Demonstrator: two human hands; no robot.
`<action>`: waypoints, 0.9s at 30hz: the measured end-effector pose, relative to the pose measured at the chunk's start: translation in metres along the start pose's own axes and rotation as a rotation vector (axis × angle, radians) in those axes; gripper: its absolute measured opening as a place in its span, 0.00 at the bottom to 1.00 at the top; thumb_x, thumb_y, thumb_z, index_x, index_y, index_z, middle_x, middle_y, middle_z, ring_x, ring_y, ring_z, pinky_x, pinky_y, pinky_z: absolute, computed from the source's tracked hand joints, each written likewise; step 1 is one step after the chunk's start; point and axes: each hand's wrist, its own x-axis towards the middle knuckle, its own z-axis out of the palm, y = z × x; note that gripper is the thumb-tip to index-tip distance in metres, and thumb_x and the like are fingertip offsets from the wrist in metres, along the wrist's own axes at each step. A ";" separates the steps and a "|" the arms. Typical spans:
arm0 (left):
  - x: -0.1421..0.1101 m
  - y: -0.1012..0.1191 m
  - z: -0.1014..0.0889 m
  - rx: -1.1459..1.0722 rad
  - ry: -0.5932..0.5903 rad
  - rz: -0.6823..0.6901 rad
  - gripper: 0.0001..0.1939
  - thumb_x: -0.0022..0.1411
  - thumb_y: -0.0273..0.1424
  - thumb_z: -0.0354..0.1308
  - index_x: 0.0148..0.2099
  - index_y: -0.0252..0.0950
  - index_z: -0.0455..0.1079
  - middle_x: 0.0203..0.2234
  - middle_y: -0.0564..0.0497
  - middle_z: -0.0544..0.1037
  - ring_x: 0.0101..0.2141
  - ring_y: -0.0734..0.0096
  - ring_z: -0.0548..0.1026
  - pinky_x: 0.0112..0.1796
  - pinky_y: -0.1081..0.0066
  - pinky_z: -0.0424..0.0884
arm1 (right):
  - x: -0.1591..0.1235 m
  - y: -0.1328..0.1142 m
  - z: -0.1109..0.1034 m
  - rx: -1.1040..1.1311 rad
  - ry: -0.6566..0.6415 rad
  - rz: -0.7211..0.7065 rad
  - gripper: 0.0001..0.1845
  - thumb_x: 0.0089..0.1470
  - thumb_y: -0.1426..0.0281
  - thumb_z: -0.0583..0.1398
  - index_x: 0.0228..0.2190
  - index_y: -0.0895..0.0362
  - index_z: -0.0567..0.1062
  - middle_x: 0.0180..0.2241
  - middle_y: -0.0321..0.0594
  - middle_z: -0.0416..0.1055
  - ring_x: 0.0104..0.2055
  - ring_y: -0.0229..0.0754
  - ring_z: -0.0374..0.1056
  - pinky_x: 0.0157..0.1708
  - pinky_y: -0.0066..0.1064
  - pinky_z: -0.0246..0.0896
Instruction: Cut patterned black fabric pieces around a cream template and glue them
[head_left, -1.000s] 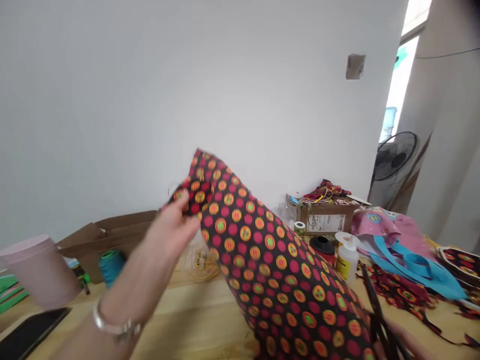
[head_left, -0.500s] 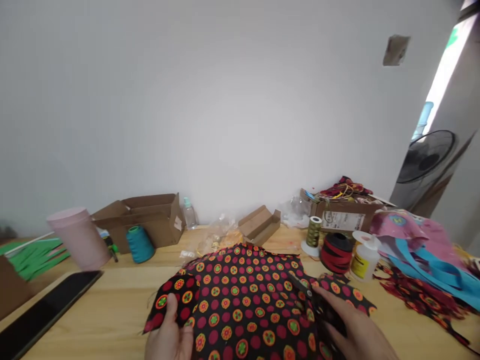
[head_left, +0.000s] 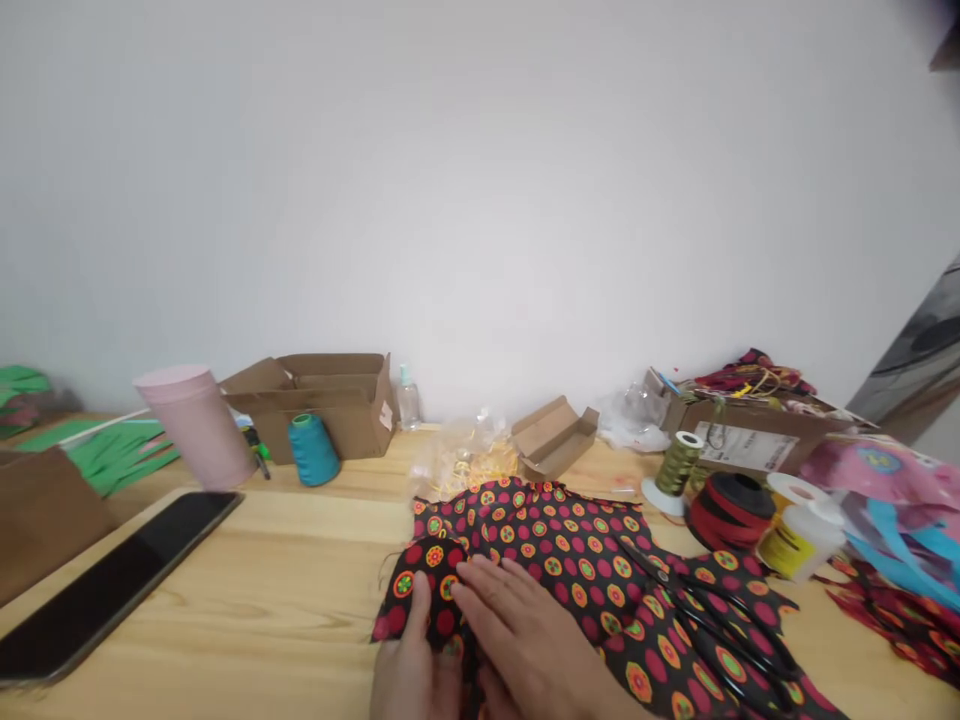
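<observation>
- My left hand [head_left: 411,668] is low at the frame's bottom edge, thumb laid flat on the near-left corner of the dotted fabric [head_left: 570,555]; its other fingers are out of sight, so I cannot tell whether they curl round the edge or just rest there.
- My right hand [head_left: 525,625] lies palm down on the same fabric just beside the left, fingers [head_left: 487,590] stretched out and spread, gripping nothing, only pressing the cloth flat.
- The fabric lies on the wooden table [head_left: 285,570], spread from my hands out to the right, with a few folds and a rumpled far edge.
- The black scissors [head_left: 705,620] lie on the cloth to the right of my right hand, in neither hand.
- I judge the cloth is laid down and partly smoothed; the folds on the right look unflattened, and I see no fresh cut along this piece.
- Beyond it sit a gold thread spool [head_left: 675,465], a red ribbon roll [head_left: 731,505], a glue bottle [head_left: 799,540], a teal thread cone [head_left: 312,450], a pink cup [head_left: 196,425] and a dark phone [head_left: 112,585] at the left.
</observation>
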 end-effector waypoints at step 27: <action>-0.040 0.044 0.022 -0.187 -0.079 0.086 0.25 0.61 0.40 0.35 0.42 0.34 0.71 0.36 0.41 0.77 0.45 0.57 0.70 0.49 0.53 0.60 | 0.027 0.004 0.047 0.045 0.140 0.065 0.14 0.51 0.77 0.50 0.38 0.62 0.70 0.44 0.46 0.71 0.44 0.43 0.67 0.45 0.31 0.62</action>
